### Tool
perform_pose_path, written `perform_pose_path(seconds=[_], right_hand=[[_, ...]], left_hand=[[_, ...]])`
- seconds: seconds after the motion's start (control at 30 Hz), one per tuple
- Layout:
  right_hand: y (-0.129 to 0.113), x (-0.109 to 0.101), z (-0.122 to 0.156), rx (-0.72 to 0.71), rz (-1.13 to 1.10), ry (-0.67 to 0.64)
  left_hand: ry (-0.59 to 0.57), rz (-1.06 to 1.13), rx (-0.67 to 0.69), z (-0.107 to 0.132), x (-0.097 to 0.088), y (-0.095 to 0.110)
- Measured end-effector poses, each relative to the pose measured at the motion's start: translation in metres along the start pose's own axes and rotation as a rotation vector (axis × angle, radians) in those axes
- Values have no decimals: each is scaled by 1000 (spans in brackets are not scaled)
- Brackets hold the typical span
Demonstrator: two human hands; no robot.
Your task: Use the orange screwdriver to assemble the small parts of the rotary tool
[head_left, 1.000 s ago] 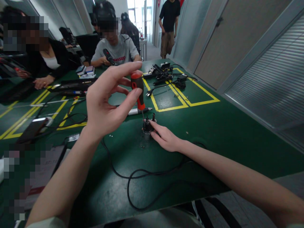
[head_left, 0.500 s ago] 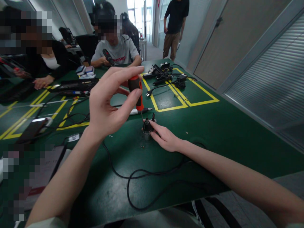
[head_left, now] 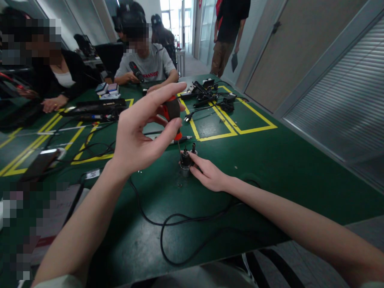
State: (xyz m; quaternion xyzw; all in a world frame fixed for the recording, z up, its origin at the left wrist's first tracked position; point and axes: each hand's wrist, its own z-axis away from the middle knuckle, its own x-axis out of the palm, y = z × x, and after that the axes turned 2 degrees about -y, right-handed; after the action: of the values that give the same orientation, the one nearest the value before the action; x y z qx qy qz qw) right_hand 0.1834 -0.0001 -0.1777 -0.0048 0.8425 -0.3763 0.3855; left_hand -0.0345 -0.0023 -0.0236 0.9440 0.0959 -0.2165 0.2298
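The left hand (head_left: 141, 136) is pinching the screwdriver (head_left: 172, 111) handle, with the tip resting on the fitting (head_left: 185, 159) at frame centre. Holding the shaft upright and turning lightly seems best. The right hand (head_left: 210, 176) is gripping the fitting with its fingertips from the right. The left hand is hanging above it, to the left.

I am pinching a screwdriver (head_left: 173, 114) with a red-and-black handle between the thumb and fingers of my left hand (head_left: 141, 136), a little above the frame's centre. It is standing nearly upright, with its thin metal shaft pointing down into the top of a small black fitting (head_left: 185, 161). The fitting is sitting upright on a silvery base just below centre, and my right hand (head_left: 210, 176) is gripping it at its right side with the fingertips.
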Motion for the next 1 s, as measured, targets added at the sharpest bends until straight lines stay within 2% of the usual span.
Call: perform_pose_path(seconds=[0.13, 0.27, 0.47, 0.6, 0.73, 0.83, 1.0], right_hand=[[0, 0, 1, 7, -9, -9], [-1, -1, 1, 6, -8, -14], [-2, -1, 0, 7, -1, -6], [-1, -1, 1, -5, 10, -4], [0, -1, 2, -7, 18, -4], [0, -1, 2, -7, 19, -8], [-1, -1, 1, -6, 15, -7]], left_hand=[[44, -46, 135, -3, 3, -6], [13, -44, 113, -4, 1, -6], [-213, -30, -57, -4, -11, 3], [-282, -15, -49, -5, -15, 3], [-247, -39, 15, -6, -12, -6], [-196, -57, 10, -5, -8, -13], [-187, -68, 13, -4, -5, -11]])
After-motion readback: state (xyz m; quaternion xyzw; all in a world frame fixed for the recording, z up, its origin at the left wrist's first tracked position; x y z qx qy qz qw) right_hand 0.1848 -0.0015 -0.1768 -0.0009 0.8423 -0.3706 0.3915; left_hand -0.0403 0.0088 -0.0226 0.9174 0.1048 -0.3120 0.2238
